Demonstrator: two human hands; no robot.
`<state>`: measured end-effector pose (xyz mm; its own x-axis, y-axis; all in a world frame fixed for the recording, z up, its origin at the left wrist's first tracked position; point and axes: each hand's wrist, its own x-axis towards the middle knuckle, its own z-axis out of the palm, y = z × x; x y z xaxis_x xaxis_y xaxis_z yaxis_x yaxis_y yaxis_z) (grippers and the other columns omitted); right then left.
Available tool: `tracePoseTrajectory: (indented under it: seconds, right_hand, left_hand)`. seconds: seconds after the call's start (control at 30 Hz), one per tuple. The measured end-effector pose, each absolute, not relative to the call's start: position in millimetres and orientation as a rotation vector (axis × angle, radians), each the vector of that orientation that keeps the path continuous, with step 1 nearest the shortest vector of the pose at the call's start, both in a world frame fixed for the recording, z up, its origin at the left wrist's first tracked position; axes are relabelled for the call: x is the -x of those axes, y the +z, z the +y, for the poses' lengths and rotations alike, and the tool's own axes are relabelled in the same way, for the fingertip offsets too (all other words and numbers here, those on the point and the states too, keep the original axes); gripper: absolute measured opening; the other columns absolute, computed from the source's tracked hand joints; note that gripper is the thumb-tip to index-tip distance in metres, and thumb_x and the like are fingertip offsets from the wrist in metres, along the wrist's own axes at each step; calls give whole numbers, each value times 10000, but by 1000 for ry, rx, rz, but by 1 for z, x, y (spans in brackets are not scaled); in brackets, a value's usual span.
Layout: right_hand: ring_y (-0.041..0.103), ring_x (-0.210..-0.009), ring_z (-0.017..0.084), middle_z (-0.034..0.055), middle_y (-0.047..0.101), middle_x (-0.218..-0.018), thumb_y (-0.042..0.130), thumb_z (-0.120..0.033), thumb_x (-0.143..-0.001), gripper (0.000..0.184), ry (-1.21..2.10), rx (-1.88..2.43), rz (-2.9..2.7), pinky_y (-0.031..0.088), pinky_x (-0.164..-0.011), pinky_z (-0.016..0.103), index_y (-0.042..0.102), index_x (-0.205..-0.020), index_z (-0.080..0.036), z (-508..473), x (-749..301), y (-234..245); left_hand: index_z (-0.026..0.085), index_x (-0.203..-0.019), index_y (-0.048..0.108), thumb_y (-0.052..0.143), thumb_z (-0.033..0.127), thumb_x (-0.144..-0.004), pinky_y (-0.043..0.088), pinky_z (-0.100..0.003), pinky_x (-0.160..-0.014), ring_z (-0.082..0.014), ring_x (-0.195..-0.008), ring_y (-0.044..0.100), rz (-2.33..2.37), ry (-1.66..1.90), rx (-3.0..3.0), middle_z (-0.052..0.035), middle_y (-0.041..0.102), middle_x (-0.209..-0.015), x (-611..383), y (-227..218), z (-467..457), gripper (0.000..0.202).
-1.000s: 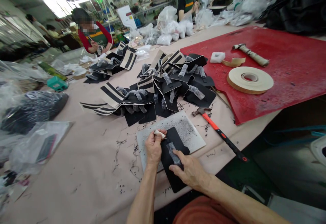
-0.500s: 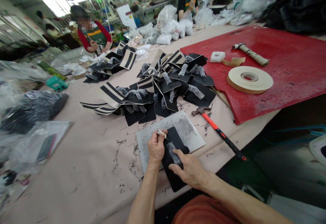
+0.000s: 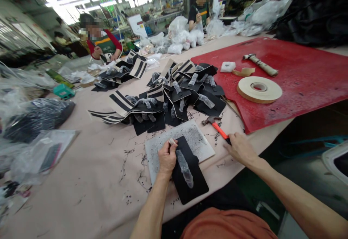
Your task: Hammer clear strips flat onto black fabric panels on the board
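Note:
A black panel (image 3: 194, 184) with a plastic-wrapped strap handle (image 3: 185, 169) lies partly on a pale, speckled board (image 3: 201, 141). My left hand (image 3: 167, 157) is closed at the panel's upper left edge. It pinches a small tool with a whitish wrapped top (image 3: 172, 141), whose lower end is hidden. To the right, my right hand (image 3: 240, 147) has its fingers around the dark grip of a claw hammer (image 3: 219, 129) with an orange shaft. The hammer lies on the table, its head pointing away to the left.
Behind the board is a heap of similar panels (image 3: 154, 104). A red mat (image 3: 304, 75) at right carries a tape roll (image 3: 259, 89) and another hammer (image 3: 262, 65). Plastic bags (image 3: 49, 152) lie at left. Black scraps dot the cloth-covered table (image 3: 103, 181). Other people work beyond.
My right hand has left the wrapped strap handle and moved right onto the hammer's grip. My left hand stays at the panel with the small tool. The view has shifted slightly.

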<state>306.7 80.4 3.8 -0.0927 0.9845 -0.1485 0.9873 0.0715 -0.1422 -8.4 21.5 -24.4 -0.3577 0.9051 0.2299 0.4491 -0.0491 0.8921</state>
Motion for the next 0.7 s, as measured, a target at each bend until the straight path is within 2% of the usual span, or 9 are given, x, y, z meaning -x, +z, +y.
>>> tracePoseTrajectory:
  seconds: [0.1,0.2,0.37,0.43,0.47,0.53,0.6,0.7]
  right_hand:
    - [597,-790,230,121,612,-892,544,-201,-867,124,-939,-2256,2188,417,-665,319,583,-964,-134,87,-310,7]
    - [535,-609,162,56,578,-734,514,-235,-841,74,-1542,-2216,2051,404,-545,275,549,-820,-173,93,-298,24]
    - [401,-434,108,-36,491,-611,336,-435,-977,287,-1804,-2164,2116,344,-419,227,474,-845,-221,79,-260,66]
    - [440,-474,122,-32,502,-613,299,-527,-1006,382,-1675,-2119,2442,356,-460,238,482,-863,-224,67,-247,79]
    - [466,-507,132,-19,520,-625,297,-538,-1015,401,-1501,-2049,2651,355,-491,249,492,-865,-221,62,-243,84]
    - [483,-541,146,11,551,-645,316,-499,-1029,385,-1013,-1799,2958,307,-522,271,513,-868,-210,55,-239,91]
    - [454,-507,147,23,555,-629,347,-435,-1033,337,-628,-1508,3012,226,-516,296,537,-885,-199,54,-237,96]
    - [429,-477,144,25,558,-618,355,-397,-1040,317,-428,-1268,2983,172,-516,317,552,-893,-197,59,-235,111]
  left_hand:
    - [215,-990,728,603,338,-907,571,-350,-845,-225,-902,739,1772,1387,-1445,-61,791,-977,7,-21,21,194]
    - [215,-991,729,612,320,-894,573,-355,-847,-229,-897,739,1742,1408,-1435,-64,791,-972,5,-20,19,185]
    - [211,-990,733,608,310,-897,569,-348,-855,-223,-905,737,1704,1413,-1447,-64,788,-978,6,-24,20,185]
    - [211,-997,730,597,312,-910,565,-341,-860,-219,-914,736,1696,1398,-1451,-63,786,-984,7,-26,20,188]
    - [212,-1001,728,592,310,-914,564,-339,-859,-217,-915,736,1692,1395,-1456,-63,785,-987,7,-27,20,189]
    - [213,-995,723,585,302,-917,561,-335,-849,-217,-908,734,1695,1387,-1483,-60,783,-982,8,-28,20,182]
    - [213,-944,721,578,292,-918,558,-325,-795,-213,-836,730,1720,1369,-1520,-49,778,-906,9,-28,20,165]
    - [216,-918,720,573,285,-922,552,-319,-762,-209,-787,721,1732,1357,-1558,-40,770,-863,9,-28,19,162]
